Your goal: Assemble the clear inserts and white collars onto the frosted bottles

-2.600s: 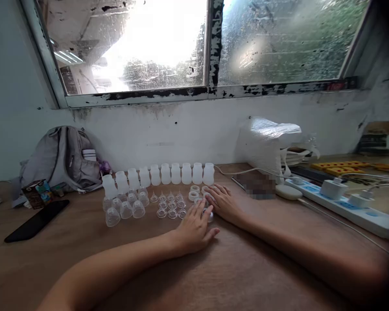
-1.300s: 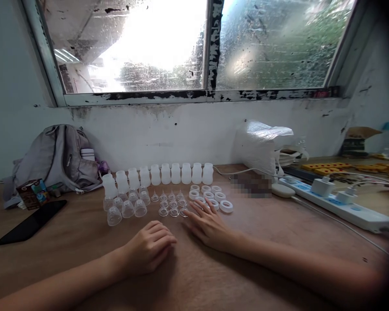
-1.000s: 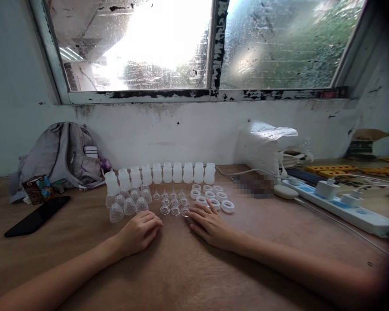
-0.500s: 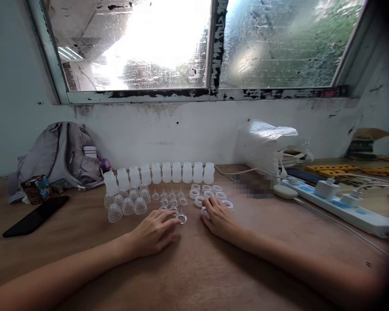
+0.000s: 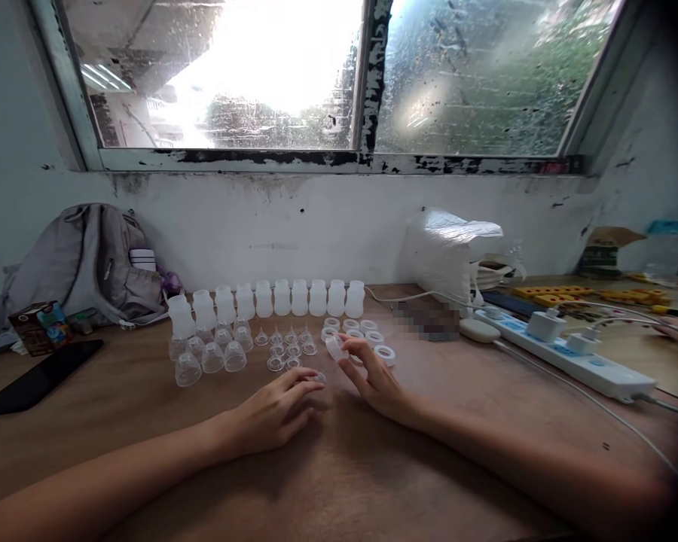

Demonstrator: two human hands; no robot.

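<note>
- Got a translucent white plastic ring [image 5: 333,348] pinched in the right hand [image 5: 381,384], tipped up at its 10 o'clock — more white rings [image 5: 385,363] lying around 12.
- Got the left hand [image 5: 279,406], fingers loosely curled, touching a clear, flanged teat-like piece [image 5: 317,377] at its 2 o'clock; can't tell if gripped.
- Guessing light, stiffish ring: hold by outer rim.
- Guessing soft, slippery teat-like piece: hold by flange, not tip.
</note>
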